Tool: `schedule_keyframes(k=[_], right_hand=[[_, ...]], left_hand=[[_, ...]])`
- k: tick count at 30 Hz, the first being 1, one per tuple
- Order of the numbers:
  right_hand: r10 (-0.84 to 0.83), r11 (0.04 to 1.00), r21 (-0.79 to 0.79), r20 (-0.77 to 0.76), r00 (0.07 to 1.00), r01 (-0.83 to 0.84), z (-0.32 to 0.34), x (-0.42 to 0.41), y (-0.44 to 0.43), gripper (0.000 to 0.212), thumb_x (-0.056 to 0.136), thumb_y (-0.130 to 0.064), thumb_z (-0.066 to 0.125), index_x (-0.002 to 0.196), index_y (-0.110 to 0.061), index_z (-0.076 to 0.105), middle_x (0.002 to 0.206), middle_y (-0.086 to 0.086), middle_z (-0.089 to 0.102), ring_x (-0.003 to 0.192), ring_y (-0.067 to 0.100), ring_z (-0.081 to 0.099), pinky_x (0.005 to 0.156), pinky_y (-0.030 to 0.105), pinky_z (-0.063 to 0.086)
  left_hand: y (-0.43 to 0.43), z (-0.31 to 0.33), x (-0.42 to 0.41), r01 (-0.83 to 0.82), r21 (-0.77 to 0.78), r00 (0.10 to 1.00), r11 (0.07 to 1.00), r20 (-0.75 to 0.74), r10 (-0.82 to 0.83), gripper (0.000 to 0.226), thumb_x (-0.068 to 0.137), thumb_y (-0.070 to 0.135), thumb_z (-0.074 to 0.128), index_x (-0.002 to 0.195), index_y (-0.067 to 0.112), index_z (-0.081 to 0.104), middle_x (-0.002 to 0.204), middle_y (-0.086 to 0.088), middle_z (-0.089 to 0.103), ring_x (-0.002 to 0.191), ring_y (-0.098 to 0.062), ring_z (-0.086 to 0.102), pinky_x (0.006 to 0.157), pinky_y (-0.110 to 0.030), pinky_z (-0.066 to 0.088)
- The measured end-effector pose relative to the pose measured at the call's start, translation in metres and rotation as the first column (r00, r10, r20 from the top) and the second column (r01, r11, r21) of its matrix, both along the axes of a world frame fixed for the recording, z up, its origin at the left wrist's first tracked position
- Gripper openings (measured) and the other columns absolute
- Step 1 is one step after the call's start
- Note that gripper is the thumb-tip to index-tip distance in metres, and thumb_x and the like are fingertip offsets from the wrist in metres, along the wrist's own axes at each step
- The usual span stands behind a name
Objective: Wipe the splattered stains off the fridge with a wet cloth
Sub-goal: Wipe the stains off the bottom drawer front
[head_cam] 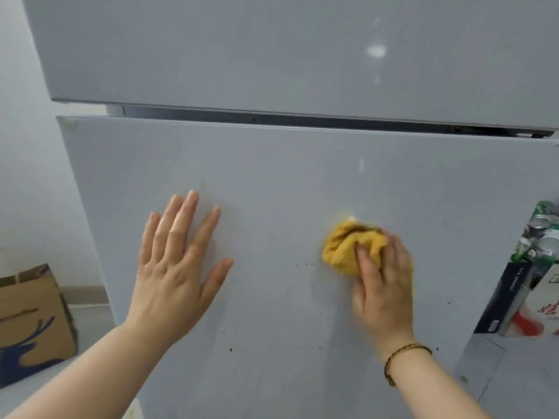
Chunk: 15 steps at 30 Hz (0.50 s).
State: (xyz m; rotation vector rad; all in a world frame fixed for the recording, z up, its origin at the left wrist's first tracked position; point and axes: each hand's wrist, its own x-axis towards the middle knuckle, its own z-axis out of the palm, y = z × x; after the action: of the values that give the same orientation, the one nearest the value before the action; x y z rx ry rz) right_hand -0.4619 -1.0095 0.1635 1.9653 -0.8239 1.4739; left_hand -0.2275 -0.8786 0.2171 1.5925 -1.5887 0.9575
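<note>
Pressing a bunched yellow cloth against the lower door of the grey fridge, the right hand curls its fingers over the wad, with a cord bracelet on its wrist. The left hand lies flat on the same door, well left of the cloth, fingers straight and spread, grasping nothing. Small brown specks dot the door just left of the cloth and lower down. A cardboard box stands left of the fridge; green cans sit at the right edge
</note>
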Motion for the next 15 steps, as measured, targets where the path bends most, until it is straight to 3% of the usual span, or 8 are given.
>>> schedule_keyframes(k=[3, 5, 7, 9, 12, 15], right_hand=[[-0.03, 0.997, 0.075, 0.375, 0.927, 0.002, 0.046, 0.018, -0.001, 0.042, 0.087, -0.013, 0.035, 0.128, -0.008, 0.033, 0.131, 0.037, 0.039, 0.122, 0.04, 0.025, 0.103, 0.047, 0.022], [-0.045, 0.997, 0.082, 0.44, 0.897, 0.009, 0.042, 0.037, 0.007, 0.041, 0.088, -0.013, 0.035, 0.129, -0.008, 0.034, 0.131, 0.038, 0.04, 0.123, 0.039, 0.026, 0.103, 0.047, 0.023], [-0.008, 1.0, 0.015, 0.308, 0.951, 0.004, 0.005, 0.053, 0.016, 0.037, 0.093, -0.015, 0.031, 0.129, -0.01, 0.036, 0.136, 0.032, 0.036, 0.128, 0.038, 0.024, 0.106, 0.045, 0.02], [0.015, 0.999, -0.036, 0.047, 0.999, -0.013, -0.051, 0.067, 0.028, 0.037, 0.098, -0.019, 0.02, 0.132, -0.019, 0.034, 0.15, 0.017, 0.017, 0.141, 0.028, 0.011, 0.113, 0.041, 0.013], [0.009, 0.992, -0.114, -0.302, 0.953, -0.046, -0.099, 0.061, 0.03, 0.042, 0.092, -0.007, 0.027, 0.128, -0.025, 0.04, 0.156, 0.003, -0.004, 0.144, 0.021, 0.0, 0.118, 0.037, 0.005], [-0.032, 0.982, -0.18, -0.437, 0.899, -0.052, -0.083, 0.049, 0.025, 0.055, 0.074, -0.005, 0.039, 0.124, -0.027, 0.043, 0.156, 0.002, -0.005, 0.144, 0.02, -0.001, 0.118, 0.036, 0.004]], left_hand=[[0.016, -0.029, 0.015, -0.02, 0.009, 1.0, 1.0, -0.001, 0.02, 0.054, 0.096, 0.05, 0.018, 0.137, 0.016, 0.025, 0.15, -0.007, 0.013, 0.142, -0.006, -0.006, 0.116, -0.028, -0.003], [0.027, -0.044, 0.024, -0.041, 0.045, 0.999, 0.998, 0.011, 0.041, 0.053, 0.096, 0.05, 0.019, 0.135, 0.015, 0.025, 0.148, -0.009, 0.017, 0.142, -0.007, -0.003, 0.117, -0.029, -0.001], [0.036, -0.054, 0.033, -0.063, 0.077, 0.998, 0.995, -0.022, 0.065, 0.057, 0.096, 0.051, 0.018, 0.133, 0.011, 0.03, 0.139, -0.016, 0.027, 0.143, -0.014, 0.002, 0.116, -0.027, -0.002], [0.047, -0.062, 0.041, -0.089, 0.112, 0.992, 0.99, -0.074, 0.098, 0.062, 0.094, 0.054, 0.016, 0.132, 0.008, 0.034, 0.137, -0.016, 0.029, 0.135, -0.022, 0.01, 0.115, -0.023, -0.004], [0.05, -0.062, 0.051, -0.129, 0.192, 0.986, 0.973, -0.078, 0.146, 0.065, 0.093, 0.055, 0.013, 0.134, 0.008, 0.033, 0.139, -0.014, 0.027, 0.132, -0.02, 0.008, 0.111, -0.019, -0.006], [0.05, -0.065, 0.064, -0.142, 0.238, 0.986, 0.961, -0.052, 0.159, 0.066, 0.094, 0.055, 0.011, 0.135, 0.007, 0.033, 0.14, -0.015, 0.028, 0.135, -0.017, 0.004, 0.11, -0.018, -0.006]])
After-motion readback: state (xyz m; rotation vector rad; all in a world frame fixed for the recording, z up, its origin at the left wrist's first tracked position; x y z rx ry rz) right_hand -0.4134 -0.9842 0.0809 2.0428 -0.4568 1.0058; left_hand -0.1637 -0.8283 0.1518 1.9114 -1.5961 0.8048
